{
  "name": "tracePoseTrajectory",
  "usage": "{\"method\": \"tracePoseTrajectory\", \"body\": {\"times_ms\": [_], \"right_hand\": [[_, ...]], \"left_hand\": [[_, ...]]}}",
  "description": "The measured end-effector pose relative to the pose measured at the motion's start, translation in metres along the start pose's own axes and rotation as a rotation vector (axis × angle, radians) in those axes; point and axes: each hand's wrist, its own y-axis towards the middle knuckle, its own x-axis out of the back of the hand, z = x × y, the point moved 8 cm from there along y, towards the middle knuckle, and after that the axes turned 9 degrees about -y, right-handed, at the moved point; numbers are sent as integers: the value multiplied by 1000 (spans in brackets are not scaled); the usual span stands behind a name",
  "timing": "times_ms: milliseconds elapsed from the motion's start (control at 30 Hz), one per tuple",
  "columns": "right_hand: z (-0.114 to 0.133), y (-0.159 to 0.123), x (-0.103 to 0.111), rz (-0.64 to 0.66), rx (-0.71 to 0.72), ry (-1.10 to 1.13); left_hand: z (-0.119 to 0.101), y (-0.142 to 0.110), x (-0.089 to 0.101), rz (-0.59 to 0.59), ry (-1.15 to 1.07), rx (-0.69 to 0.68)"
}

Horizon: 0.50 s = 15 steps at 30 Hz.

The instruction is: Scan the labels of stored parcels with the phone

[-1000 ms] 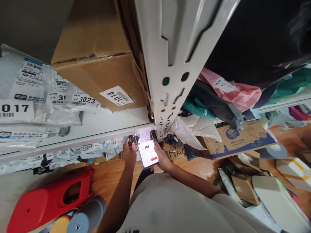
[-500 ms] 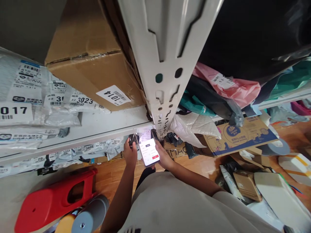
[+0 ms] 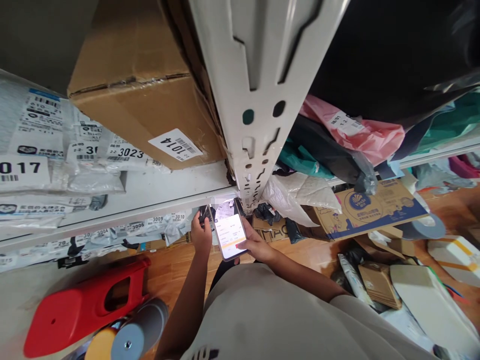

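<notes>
A smartphone (image 3: 227, 232) with a lit screen is held in my right hand (image 3: 257, 245), whose thumb lies on the lower right of the screen. The upper part of the screen shows a camera picture of a label; below it is a white panel. My left hand (image 3: 201, 231) is closed, thumb up, on a small dark package (image 3: 204, 214) just left of the phone's top. Most of that package is hidden by the fingers and the phone, so its kind is unclear. Both hands are low in front of my body, below the shelf edge.
A white perforated shelf post (image 3: 258, 115) rises just ahead. Left of it, a cardboard box (image 3: 150, 115) and labelled parcels (image 3: 30, 125) sit on a shelf; bagged goods (image 3: 350, 127) fill the right shelf. A red stool (image 3: 75, 310) and a Vinda carton (image 3: 371, 207) are lower down.
My right thumb has moved from the phone's edge onto the lower screen. The screen's panel has changed, now with an orange strip. My left hand has stayed put.
</notes>
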Motion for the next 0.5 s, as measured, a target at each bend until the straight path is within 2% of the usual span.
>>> {"method": "tracePoseTrajectory", "body": {"times_ms": [333,500], "right_hand": [[10,-6,-5,28,8,-34],[9,-8,-3,43,1,-62]], "left_hand": [[3,1,0,-6,-12,-14],[-5,-4,-1,-16,4,-31]]}}
